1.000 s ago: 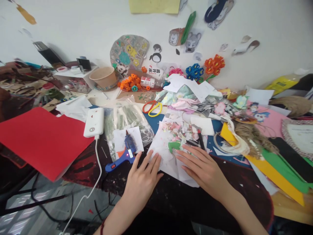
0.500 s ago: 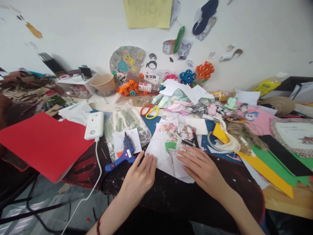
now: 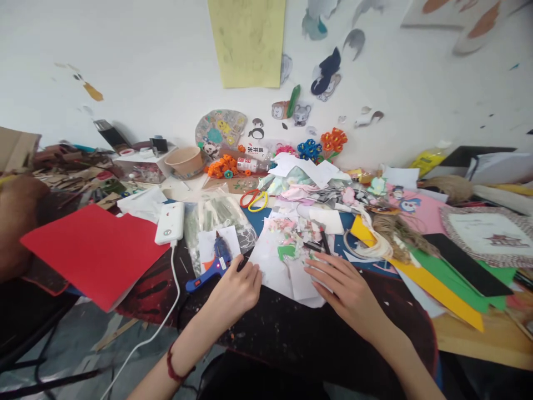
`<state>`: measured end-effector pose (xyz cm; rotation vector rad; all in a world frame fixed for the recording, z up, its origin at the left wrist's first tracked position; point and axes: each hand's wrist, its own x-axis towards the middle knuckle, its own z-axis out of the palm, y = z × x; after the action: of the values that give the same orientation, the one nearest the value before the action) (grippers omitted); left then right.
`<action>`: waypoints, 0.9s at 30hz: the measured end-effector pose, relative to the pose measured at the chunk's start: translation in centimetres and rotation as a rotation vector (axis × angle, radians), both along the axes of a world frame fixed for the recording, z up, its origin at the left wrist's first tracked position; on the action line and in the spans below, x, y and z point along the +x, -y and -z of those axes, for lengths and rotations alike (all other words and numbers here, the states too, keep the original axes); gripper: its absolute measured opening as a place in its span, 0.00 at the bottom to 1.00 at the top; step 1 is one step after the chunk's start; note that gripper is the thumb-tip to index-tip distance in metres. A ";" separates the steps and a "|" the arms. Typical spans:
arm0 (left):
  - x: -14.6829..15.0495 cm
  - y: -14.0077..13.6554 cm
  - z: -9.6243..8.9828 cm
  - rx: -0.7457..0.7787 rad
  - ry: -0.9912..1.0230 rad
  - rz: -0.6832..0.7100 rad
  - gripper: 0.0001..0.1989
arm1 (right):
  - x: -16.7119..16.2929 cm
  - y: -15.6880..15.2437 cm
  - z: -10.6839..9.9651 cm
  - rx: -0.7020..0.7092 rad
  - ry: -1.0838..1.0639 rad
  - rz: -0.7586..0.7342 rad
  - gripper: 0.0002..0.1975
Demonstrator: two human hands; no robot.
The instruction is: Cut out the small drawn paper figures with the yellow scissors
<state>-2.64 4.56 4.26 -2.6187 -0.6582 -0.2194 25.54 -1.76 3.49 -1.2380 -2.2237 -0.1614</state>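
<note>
Along the near edge of the tabletop, here is the change: the left hand, its fingers fanned wide a second ago, has drawn them together and folded them in. Its outermost finger stands apart, just beside the glue gun, while the other fingertips are tucked from sight, so whether they pinch the side of the white paper or close on nothing cannot be told. Over on the right, no such shift! The right hand stays spread, fingers long and loose across the right side of that same paper, with nothing seen in its grasp. And the paper itself? It lies between the two hands, its lower corner towards the tabletop's near edge, its upper half strewn with clippings. The green scrap sits where it sat, a little beyond the right fingertips, and a dark pen lies just above that hand. The glue gun hasn't budged from its small white square, nor have the scissors, farther back. So what does it mean? By the look of it, the left hand is easing off its flat rest, leaving the right to do most of the steadying, and the clippings seem undisturbed.
</note>
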 end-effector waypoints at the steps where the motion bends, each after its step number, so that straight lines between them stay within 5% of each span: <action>1: 0.0 0.1 0.1 0.026 0.012 0.017 0.10 | 0.1 0.1 0.1 -0.008 -0.008 0.006 0.16; 6: 0.5 0.4 0.2 0.100 0.155 0.018 0.12 | 0.3 -0.1 0.3 -0.099 -0.169 0.012 0.16; 12: 3.0 -1.2 -2.0 0.161 0.550 -0.201 0.07 | -1.1 -3.4 -0.4 -0.560 -0.944 0.167 0.16; 16: 6.8 -2.6 -2.9 0.218 0.755 -0.157 0.10 | -0.9 -6.5 -1.9 -0.762 -1.036 -0.032 0.29; 18: 9.0 -3.3 -3.1 0.185 0.775 -0.068 0.13 | 0.0 -8.2 -2.8 -0.809 -1.272 -0.148 0.29; 22: 13.4 -5.2 -3.5 0.012 0.833 0.037 0.12 | 2.7 -11.7 -3.9 -0.638 -1.399 -0.114 0.19; 27: 18.0 -9.1 -3.9 -0.300 1.089 -0.102 0.15 | 5.6 -15.2 -3.0 -0.405 -1.459 0.007 0.21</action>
<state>15.35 13.64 8.19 -2.5508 -1.2107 -1.6791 31.13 13.41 6.48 -0.9749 -0.9502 0.9336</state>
